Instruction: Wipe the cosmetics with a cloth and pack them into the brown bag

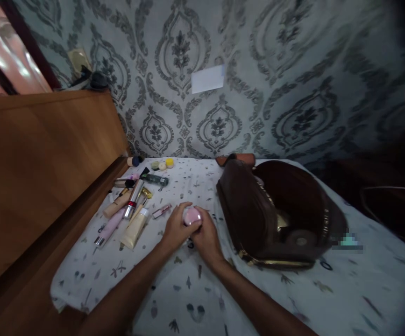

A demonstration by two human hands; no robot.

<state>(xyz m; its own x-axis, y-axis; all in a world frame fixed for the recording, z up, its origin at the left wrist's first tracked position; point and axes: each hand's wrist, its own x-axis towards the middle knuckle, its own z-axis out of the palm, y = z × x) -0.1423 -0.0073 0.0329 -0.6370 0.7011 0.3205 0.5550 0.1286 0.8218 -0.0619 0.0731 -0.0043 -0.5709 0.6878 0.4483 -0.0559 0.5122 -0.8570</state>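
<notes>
Between my two hands is a small round pink compact (192,216), held over the patterned sheet. My left hand (177,229) wraps its left side, the thumb lying along the lower edge. On the other side, my right hand (207,235) grips it with the fingers curled. A small pink tube (161,211) lies just left of my left hand. Farther left are a cream squeeze tube (134,228), a lilac tube (110,227) and a silver tube with a red band (133,199). To the right, a dark brown bag (247,210) stands with its zipper undone.
A green bottle (155,179) and several small round pots, one a yellow pot (169,162), lie toward the wall. Behind the bag is a brown leather item (242,159). A wooden board (48,154) rises along the left side. The patterned wall (219,126) closes off the back.
</notes>
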